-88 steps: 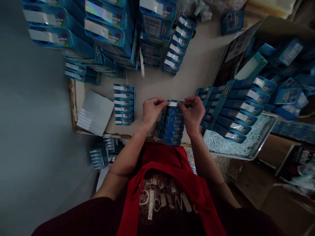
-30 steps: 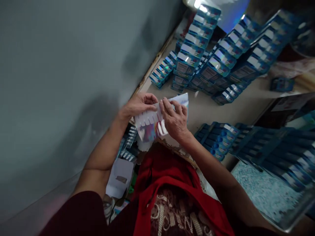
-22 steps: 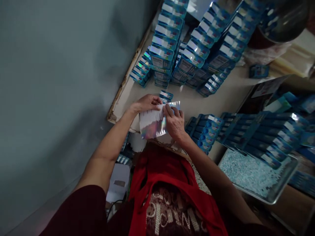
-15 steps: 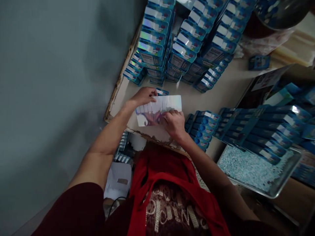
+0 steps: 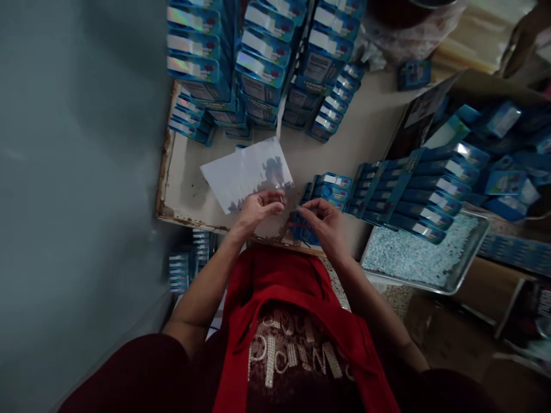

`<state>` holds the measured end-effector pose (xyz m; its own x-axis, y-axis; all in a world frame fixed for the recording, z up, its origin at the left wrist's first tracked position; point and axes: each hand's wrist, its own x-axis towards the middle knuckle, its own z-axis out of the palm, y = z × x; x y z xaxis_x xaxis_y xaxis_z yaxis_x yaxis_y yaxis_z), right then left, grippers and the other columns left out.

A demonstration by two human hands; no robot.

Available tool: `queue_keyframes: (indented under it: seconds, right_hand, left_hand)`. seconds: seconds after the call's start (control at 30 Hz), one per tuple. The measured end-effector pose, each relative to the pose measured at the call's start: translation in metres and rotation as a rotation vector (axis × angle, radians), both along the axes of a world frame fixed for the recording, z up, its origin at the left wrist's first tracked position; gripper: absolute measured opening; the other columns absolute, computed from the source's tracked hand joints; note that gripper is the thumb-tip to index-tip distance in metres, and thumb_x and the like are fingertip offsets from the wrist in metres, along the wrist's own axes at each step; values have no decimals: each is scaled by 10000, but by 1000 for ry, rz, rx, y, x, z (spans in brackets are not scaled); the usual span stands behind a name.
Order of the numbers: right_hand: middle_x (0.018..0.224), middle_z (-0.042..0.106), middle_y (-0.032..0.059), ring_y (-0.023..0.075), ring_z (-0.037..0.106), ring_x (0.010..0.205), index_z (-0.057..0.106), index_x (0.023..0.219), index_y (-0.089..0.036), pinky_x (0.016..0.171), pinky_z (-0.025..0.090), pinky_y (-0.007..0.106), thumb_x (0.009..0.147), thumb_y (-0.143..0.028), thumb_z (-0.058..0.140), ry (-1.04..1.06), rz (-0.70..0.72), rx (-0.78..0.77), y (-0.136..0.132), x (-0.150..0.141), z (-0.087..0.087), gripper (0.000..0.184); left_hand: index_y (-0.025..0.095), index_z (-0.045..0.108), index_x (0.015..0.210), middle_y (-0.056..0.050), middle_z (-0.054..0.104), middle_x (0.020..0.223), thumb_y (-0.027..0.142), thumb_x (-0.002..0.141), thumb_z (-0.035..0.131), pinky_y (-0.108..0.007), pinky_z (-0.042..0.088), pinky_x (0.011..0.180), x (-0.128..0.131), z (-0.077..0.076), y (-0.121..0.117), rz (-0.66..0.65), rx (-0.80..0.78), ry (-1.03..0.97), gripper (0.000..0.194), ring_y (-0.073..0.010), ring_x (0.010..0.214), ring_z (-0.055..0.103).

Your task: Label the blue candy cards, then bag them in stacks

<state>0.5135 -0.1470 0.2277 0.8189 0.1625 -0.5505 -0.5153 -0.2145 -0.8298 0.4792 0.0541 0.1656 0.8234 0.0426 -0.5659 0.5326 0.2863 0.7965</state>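
A glossy pale sheet (image 5: 232,175), with dark reflections on it, lies at a slant on the table, just beyond my left hand (image 5: 256,212). That hand is closed, thumb and fingertips together; what is between them, if anything, I cannot make out. To its right, my right hand (image 5: 327,225) pinches a small clear piece (image 5: 300,210), too small to name surely. A row of small blue boxes (image 5: 333,184) stands right behind the right hand. The end of another blue box (image 5: 241,147) peeks out past the sheet's far edge.
Tall stacks of blue boxes (image 5: 262,51) line the table's far side. Banded blue boxes (image 5: 408,186) rest over a metal tray (image 5: 462,281) of pale blue bits on the right. A carton (image 5: 477,86) of loose blue boxes stands behind. A wall (image 5: 86,172) bounds the left.
Both hands have come off the middle of the sheet, which now lies turned on the table. My right hand has drawn away right, pinching a small clear piece. The view has shifted right.
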Motion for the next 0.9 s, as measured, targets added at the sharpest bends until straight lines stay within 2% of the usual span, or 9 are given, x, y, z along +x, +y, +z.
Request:
queue_keyframes:
  seconds: [0.07,0.17,0.27,0.33,0.53,0.7,0.9]
  right_hand:
    - [641,601,-42,134,521,575,727,838,-232,560,586,301,732,-607,908,73,-58,36,-13,-2,-2,430]
    - [670,623,-34,149,560,598,724,840,-228,537,612,323,696,-632,931,120,-190,63,-32,-3,-7,476]
    - [647,605,-41,138,526,552,734,847,-214,476,549,296,750,-636,889,4,-268,-49,-48,4,-14,459]
    - [632,595,-43,133,505,534,747,853,-202,470,491,276,809,-602,844,-108,-279,-173,-55,13,-21,414]
    - [615,586,-45,127,488,574,785,860,-189,564,338,263,904,-459,761,-277,-184,-492,-62,37,-40,274]
    - [635,601,-46,131,500,583,781,870,-190,604,333,281,918,-435,740,-277,-163,-512,-64,38,-45,253]
    - [623,596,-47,147,533,593,741,850,-206,600,354,286,902,-432,761,-252,-150,-529,-66,41,-49,233]
  left_hand:
    - [168,753,861,-44,768,779,672,539,999,-289,594,666,-1,-2,-21,36,6,70,647,-159,672,687]
    - [172,721,769,-33,740,711,662,556,981,-278,574,618,9,-2,-44,38,-8,129,594,-138,609,643]
    - [164,752,790,-45,749,727,652,565,983,-263,548,586,25,0,-59,-43,-17,133,585,-130,602,627]
    - [161,767,797,-43,739,720,644,625,957,-254,523,570,38,1,-66,-75,46,108,547,-124,595,612]
    - [155,761,776,-43,720,693,535,748,923,-250,479,559,76,-3,-71,-156,218,26,414,-125,597,603]
    - [154,760,766,-48,710,675,512,765,929,-259,469,551,87,-8,-69,-209,231,26,396,-123,582,591]
    - [162,739,759,-24,706,691,497,708,963,-250,492,581,83,-16,-72,-168,150,52,406,-119,611,592]
